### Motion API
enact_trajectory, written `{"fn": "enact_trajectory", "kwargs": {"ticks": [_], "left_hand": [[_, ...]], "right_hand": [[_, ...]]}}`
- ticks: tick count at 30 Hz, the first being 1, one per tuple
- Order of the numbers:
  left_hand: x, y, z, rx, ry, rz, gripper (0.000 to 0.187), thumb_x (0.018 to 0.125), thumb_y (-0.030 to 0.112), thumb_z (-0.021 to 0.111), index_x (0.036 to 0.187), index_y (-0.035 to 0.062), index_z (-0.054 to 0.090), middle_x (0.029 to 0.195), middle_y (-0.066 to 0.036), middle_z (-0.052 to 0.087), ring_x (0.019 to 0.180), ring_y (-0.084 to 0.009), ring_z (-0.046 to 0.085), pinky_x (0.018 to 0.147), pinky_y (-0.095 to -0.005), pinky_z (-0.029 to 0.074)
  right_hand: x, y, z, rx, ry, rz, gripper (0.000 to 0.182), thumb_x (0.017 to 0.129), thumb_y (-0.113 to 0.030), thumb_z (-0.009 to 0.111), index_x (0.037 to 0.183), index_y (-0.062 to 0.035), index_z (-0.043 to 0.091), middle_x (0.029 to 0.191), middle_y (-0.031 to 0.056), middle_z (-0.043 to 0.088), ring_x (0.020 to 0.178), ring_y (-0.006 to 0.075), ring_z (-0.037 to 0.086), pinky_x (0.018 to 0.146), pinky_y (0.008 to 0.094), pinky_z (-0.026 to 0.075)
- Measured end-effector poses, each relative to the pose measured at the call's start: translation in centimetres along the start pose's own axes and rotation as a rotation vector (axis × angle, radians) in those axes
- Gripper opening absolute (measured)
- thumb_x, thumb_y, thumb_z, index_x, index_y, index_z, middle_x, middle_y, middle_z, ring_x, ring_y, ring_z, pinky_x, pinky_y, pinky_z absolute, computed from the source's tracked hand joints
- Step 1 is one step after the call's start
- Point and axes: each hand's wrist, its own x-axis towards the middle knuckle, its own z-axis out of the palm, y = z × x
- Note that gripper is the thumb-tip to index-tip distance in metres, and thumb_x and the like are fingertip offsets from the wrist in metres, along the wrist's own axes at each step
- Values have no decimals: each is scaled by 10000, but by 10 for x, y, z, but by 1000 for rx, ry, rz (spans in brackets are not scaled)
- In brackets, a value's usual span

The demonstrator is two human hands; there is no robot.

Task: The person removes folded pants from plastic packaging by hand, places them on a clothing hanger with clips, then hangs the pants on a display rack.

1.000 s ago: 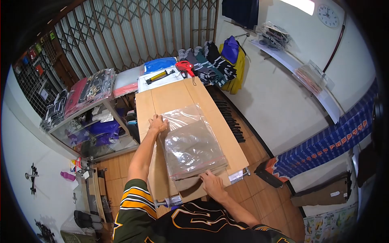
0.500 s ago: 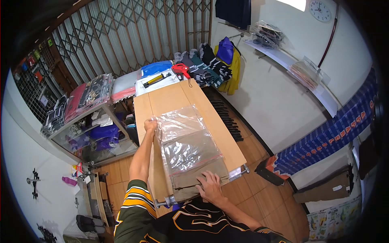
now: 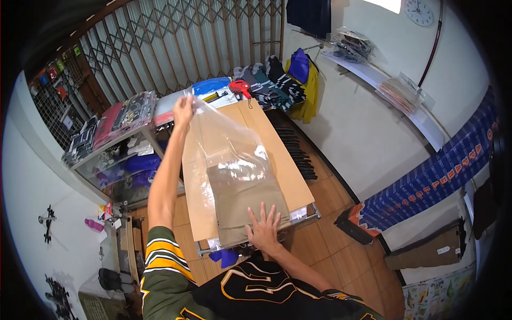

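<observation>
A folded brown garment lies on the near half of the wooden table. Over its far part stretches a clear plastic bag, wrinkled and shiny. My left hand is raised above the far left part of the table, its fingers pinched on a corner of the bag. With fingers spread, my right hand presses on the near right part of the garment.
The wooden tabletop has a metal frame at its near edge. Beyond it are a red tag gun, a yellow and black tool and several folded socks. A glass cabinet stands left; a blue stack of boxes is right.
My left hand has moved up and away, lifting the bag's corner and drawing the bag off the garment's near part. My right hand has shifted slightly left, its fingers now spread wider.
</observation>
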Motion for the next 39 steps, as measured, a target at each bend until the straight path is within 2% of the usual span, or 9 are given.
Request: {"fn": "enact_trajectory", "kwargs": {"ticks": [7,16,18,19,20,24,27,32,39], "left_hand": [[-60,177,-2,-144,22,283,157,998,228,570,1025,80,616,999,-29,709,805,-90,647,631,-212,482],[-267,259,-119,83,-2,417,159,1042,226,453,968,88,478,1136,-159,679,770,-93,602,586,-194,435],[-307,268,-150,109,-5,387,161,1045,233,434,961,97,450,1085,-170,693,720,-59,561,557,-181,410],[-324,267,-164,112,4,370,165,1043,238,439,954,100,451,1064,-166,699,703,-52,551,552,-178,403],[-341,265,-178,115,16,350,169,1040,244,445,947,103,452,1044,-163,705,686,-44,540,547,-175,397],[-391,251,-225,125,0,264,175,1027,247,475,1046,76,509,1048,-146,695,671,-51,530,582,-187,410],[-413,246,-253,80,90,155,150,1026,215,474,948,86,481,947,-105,715,652,-41,521,566,-192,383],[-432,240,-343,63,75,113,150,1025,225,485,979,84,503,772,-14,638,627,-30,499,564,-185,357],[-451,239,-450,255,228,33,130,998,182,555,943,65,554,873,-32,691,605,-16,471,535,-181,348]], "right_hand": [[-1,4,4,4,45,-9,669,875,-391,585,1482,-188,391,1548,285,206,1388,595,110,1070,735,95],[9,15,0,128,3,-25,642,904,-431,584,1421,-72,456,1517,284,283,1407,547,148,1094,707,81],[19,7,-22,561,-101,243,608,931,-451,562,1372,-38,496,1458,284,383,1400,468,263,1129,616,167],[25,1,-33,801,37,152,568,960,-449,536,1303,4,538,1351,263,515,1316,372,443,1105,470,314],[26,-13,-40,805,20,131,568,960,-449,536,1303,4,538,1351,263,515,1316,372,443,1105,470,314],[16,-92,-63,1164,-226,-14,510,983,-398,541,1266,26,541,1176,167,632,1080,257,609,961,357,454],[5,-154,-35,1497,-1020,227,446,955,-331,628,1273,-40,517,1079,97,660,875,137,652,770,262,524],[-11,-234,36,1849,-1368,287,419,914,-200,686,1274,-61,523,1044,37,652,854,115,656,756,245,539],[0,-304,48,1948,-820,287,293,890,-94,679,1171,-85,596,881,-9,632,741,101,629,636,228,514]]}}
